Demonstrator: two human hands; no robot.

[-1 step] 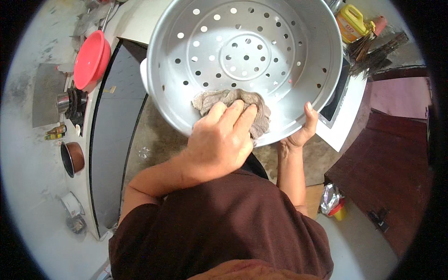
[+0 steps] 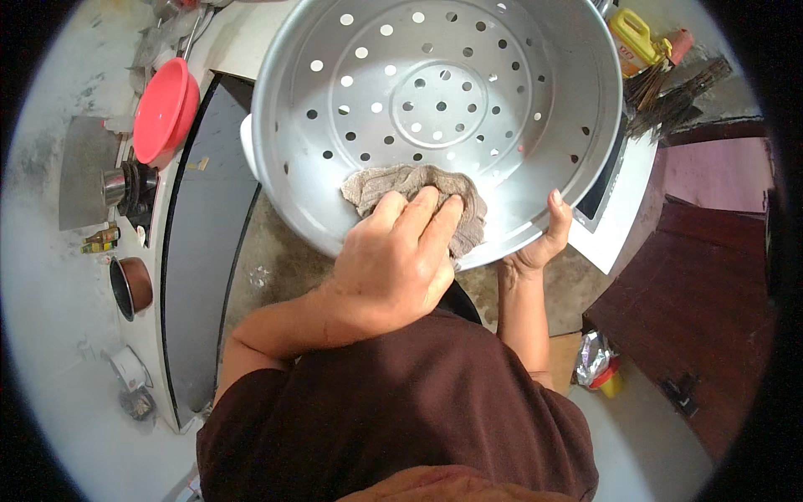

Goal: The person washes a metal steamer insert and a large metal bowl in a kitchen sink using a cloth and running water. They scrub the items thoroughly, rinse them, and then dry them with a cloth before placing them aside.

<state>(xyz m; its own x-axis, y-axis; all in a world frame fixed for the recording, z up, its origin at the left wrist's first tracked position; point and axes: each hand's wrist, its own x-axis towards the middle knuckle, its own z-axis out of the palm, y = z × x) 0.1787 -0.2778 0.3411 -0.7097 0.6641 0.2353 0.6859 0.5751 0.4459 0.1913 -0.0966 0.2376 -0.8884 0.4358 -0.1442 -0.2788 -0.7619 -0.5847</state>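
A large round aluminium steamer pot (image 2: 577, 100) with a perforated bottom is tilted toward me, its inside facing me. A bunched grey-brown cloth (image 2: 467, 194) lies against the near inner wall, below the rows of holes. My left hand (image 2: 393, 255) is closed on this cloth, pressing it to the metal with bent fingers. At the lower right, my right hand (image 2: 542, 241) grips the rim, its thumb over the inner side and the other fingers hidden underneath. A white side handle (image 2: 249, 148) sticks out at the pot's left.
On the left counter (image 2: 171, 368) stand a pink basin (image 2: 163, 109), bottles (image 2: 102, 240) and a brown pot (image 2: 134, 286). A yellow jug (image 2: 633, 42) and a whisk broom (image 2: 669, 96) are at the far right. A dark red door (image 2: 677, 293) is at the right.
The steamer pot has shifted slightly and looks a little larger. My left hand and the cloth have moved a little down with it; both hands keep their hold.
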